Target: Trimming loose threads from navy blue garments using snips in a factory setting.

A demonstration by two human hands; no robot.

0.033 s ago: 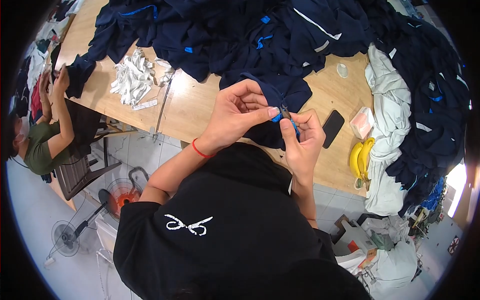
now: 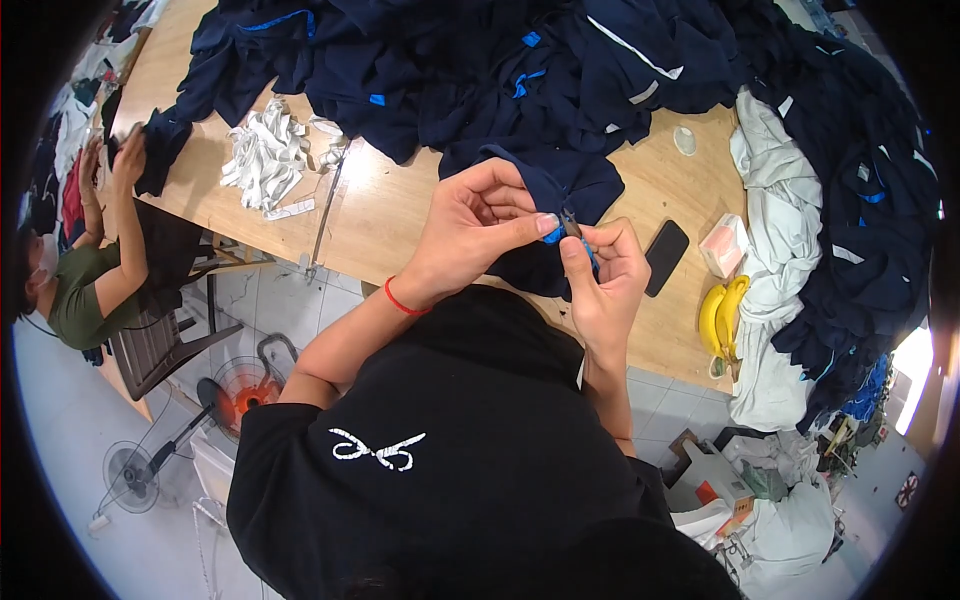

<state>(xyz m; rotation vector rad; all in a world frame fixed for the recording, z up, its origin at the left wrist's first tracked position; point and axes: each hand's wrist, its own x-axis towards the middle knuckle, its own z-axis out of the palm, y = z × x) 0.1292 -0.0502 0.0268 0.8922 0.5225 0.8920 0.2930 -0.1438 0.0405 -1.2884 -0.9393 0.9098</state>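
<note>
Pinched between the thumb and fingers of my left hand (image 2: pixel 490 215) is the edge of a navy garment (image 2: pixel 585 185), with a bit of bright blue cloth by the thumb tip. My right hand (image 2: pixel 610 265) is closed around small thread snips (image 2: pixel 571 227), whose dark metal blades point at the garment edge beside my left thumb. Blue shows under the right fingers; I cannot tell whether it is handle or cloth. The two hands are close together over the table's near edge. Part of the garment hangs down behind them.
A large navy garment heap (image 2: pixel 480 80) covers the table's far side. White strips (image 2: pixel 266 155) lie left; a black phone (image 2: pixel 666 258), a pale pink-and-white block (image 2: pixel 724 246), bananas (image 2: pixel 722 318) and white cloth (image 2: pixel 780 250) lie right. A co-worker (image 2: pixel 95 285) handles dark cloth at left.
The co-worker's raised hand at the left has shifted slightly and is blurred. My snips' blades have shifted a little at the garment edge; my hands have otherwise stayed in place.
</note>
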